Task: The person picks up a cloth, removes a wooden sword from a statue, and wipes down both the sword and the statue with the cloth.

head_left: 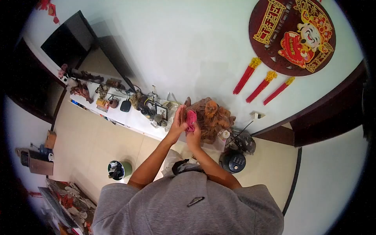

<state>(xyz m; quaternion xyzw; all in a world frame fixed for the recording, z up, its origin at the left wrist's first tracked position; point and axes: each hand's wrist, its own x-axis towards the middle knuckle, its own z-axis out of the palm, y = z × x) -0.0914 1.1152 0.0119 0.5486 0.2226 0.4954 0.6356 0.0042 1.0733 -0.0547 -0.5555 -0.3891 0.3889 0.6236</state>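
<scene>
In front of my body, my right hand (193, 137) grips a bunched pink cloth (191, 120). My left hand (177, 126) is right beside it, its fingers pointing up along a small brown piece (183, 114) that looks like wood and is partly covered by the fingers. The cloth is against or very near this piece; the exact contact is hidden. Just beyond both hands stands a large brown wood carving (209, 117) with a rounded orange-brown part on top. It rests at the right end of a white cabinet (135, 124).
Along the cabinet are a television (72, 41), a black box (125, 105), a small brown pot (113, 103) and ornaments. A bin (125, 169) and a dark round-lidded appliance (234, 161) stand on the floor. A round red wall decoration (291, 37) with three tassels hangs above.
</scene>
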